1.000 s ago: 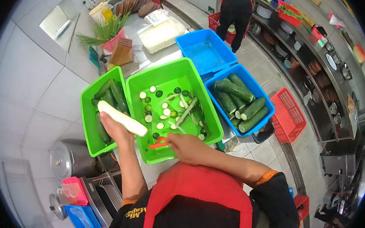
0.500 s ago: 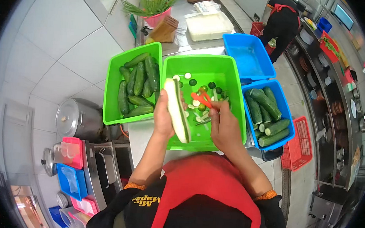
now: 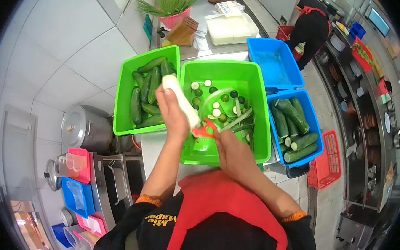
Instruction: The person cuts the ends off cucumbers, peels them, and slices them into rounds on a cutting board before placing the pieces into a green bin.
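Note:
A pale, mostly peeled cucumber is held tilted in my left hand, its fingers wrapped round it. My right hand grips a red peeler, whose head is at the cucumber's lower end. Below both hands stands a green tub with cut cucumber ends and strips of green peel in it. A curved strip of peel hangs blurred beside the cucumber.
To the left, another green tub holds whole cucumbers. On the right, a blue tub holds more cucumbers, beside an empty-looking blue tub. A red crate sits lower right; a person bends at the back.
The peeler has moved left and down to the cucumber's lower end. The cucumber has shifted up and left and its dark green stripe no longer shows. A loose peel strip has appeared.

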The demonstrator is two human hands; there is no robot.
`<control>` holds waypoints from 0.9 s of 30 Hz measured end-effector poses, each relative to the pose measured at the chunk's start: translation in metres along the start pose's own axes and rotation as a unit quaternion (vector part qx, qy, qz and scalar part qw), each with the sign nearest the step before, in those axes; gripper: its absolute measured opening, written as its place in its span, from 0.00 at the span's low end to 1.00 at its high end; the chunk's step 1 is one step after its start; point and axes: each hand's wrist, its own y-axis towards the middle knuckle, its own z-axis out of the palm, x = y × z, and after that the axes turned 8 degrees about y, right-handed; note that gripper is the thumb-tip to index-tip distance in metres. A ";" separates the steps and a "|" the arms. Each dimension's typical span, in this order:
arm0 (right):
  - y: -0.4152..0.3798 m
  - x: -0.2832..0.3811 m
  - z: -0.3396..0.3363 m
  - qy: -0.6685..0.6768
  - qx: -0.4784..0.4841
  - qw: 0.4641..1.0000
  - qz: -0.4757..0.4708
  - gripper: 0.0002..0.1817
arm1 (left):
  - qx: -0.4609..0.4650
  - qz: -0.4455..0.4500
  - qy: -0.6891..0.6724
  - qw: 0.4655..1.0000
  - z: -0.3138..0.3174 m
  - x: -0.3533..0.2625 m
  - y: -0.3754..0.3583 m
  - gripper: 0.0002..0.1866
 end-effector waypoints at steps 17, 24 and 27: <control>0.063 -0.026 -0.068 -0.251 -0.101 0.953 -0.138 0.05 | 0.244 -0.245 -0.174 0.922 -0.018 -0.016 -0.023 0.27; 0.102 -0.032 -0.072 -0.218 -0.070 0.934 -0.274 0.13 | 0.394 -0.230 -0.011 0.890 -0.029 -0.032 -0.052 0.28; 0.092 -0.072 -0.073 -0.293 -0.039 0.941 -0.168 0.17 | 0.367 -0.209 0.055 0.905 -0.040 -0.038 -0.055 0.26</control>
